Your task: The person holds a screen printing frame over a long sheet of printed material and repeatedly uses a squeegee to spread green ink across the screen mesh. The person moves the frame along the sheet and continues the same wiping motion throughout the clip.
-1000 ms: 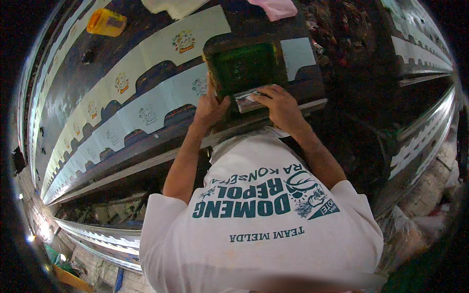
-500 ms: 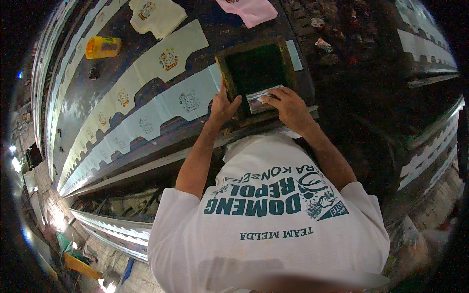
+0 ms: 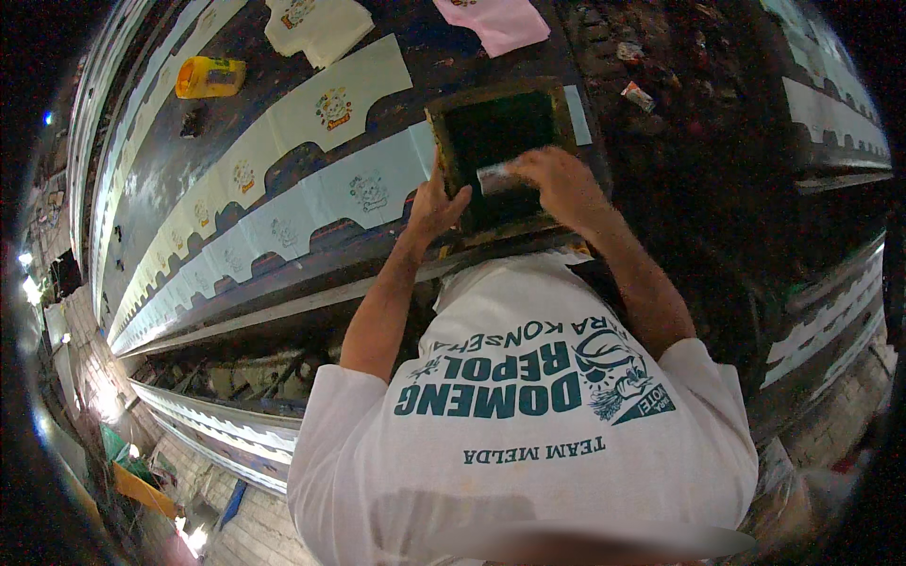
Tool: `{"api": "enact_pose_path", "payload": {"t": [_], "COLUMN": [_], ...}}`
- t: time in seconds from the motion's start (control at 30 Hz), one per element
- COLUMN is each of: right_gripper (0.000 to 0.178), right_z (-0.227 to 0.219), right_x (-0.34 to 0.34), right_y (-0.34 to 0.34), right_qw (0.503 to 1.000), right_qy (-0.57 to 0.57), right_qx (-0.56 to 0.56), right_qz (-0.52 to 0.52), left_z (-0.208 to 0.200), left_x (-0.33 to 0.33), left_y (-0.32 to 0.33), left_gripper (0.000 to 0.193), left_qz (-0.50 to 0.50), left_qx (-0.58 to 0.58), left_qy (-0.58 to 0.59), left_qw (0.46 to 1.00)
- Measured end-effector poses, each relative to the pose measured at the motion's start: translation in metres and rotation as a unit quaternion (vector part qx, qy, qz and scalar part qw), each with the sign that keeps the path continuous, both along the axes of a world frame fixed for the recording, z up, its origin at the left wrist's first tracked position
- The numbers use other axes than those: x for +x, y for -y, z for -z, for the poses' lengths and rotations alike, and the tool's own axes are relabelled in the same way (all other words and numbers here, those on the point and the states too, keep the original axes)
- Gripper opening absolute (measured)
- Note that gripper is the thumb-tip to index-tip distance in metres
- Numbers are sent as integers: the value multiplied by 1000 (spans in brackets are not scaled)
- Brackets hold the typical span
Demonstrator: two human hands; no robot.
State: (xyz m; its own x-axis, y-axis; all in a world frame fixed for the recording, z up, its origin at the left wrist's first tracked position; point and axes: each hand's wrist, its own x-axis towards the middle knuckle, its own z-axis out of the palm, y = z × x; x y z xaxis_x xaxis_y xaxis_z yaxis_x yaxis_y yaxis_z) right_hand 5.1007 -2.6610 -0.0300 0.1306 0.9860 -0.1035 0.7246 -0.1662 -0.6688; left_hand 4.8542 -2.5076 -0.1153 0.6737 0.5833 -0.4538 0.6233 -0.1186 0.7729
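Note:
A wooden screen-printing frame (image 3: 564, 118) with dark green mesh (image 3: 498, 127) lies over the row of pale blue cut fabric pieces (image 3: 326, 203). My left hand (image 3: 436, 208) is closed on the frame's left side, thumb toward me. Over the near half of the mesh, my right hand (image 3: 564, 184) grips a pale, flat squeegee (image 3: 493, 176). Motion smears the fingers, and they cover much of the squeegee. Line prints of a small figure mark the blue pieces left of the frame.
Beyond lies a row of cream pieces with coloured prints (image 3: 332, 108). A yellow tub (image 3: 209, 77) rests on its side at the far left of the dark table. Folded cream (image 3: 321, 28) and pink (image 3: 500, 24) cloths lie farther back. Litter (image 3: 639, 96) dots the floor at right.
My right hand has shifted slightly away from me over the mesh, and the squeegee has turned, showing less of its face. My left hand keeps its hold on the frame.

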Motion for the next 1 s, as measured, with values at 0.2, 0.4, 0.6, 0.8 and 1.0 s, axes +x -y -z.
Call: {"api": "enact_pose_path", "payload": {"t": [0.2, 0.4, 0.6, 0.8, 1.0], "right_gripper": [48, 53, 51, 46, 48], "right_z": [21, 21, 3, 15, 27], "right_x": [32, -5, -19, 22, 16], "right_y": [-68, -5, 25, -50, -56], "right_qw": [999, 997, 999, 1000, 998], "right_qy": [42, 54, 20, 23, 38], "right_qx": [31, 37, -44, 12, 39], "right_qz": [14, 37, 14, 11, 34], "left_z": [19, 18, 11, 4, -17], "left_x": [-2, -4, 1, 2, 10], "left_y": [-2, 0, 1, 2, 4], "left_gripper": [103, 104, 105, 103, 103], "left_qz": [43, 19, 39, 13, 11], "left_qx": [130, 56, 134, 70, 79], "left_qy": [52, 55, 41, 40, -3], "left_qw": [989, 997, 989, 997, 997]}}
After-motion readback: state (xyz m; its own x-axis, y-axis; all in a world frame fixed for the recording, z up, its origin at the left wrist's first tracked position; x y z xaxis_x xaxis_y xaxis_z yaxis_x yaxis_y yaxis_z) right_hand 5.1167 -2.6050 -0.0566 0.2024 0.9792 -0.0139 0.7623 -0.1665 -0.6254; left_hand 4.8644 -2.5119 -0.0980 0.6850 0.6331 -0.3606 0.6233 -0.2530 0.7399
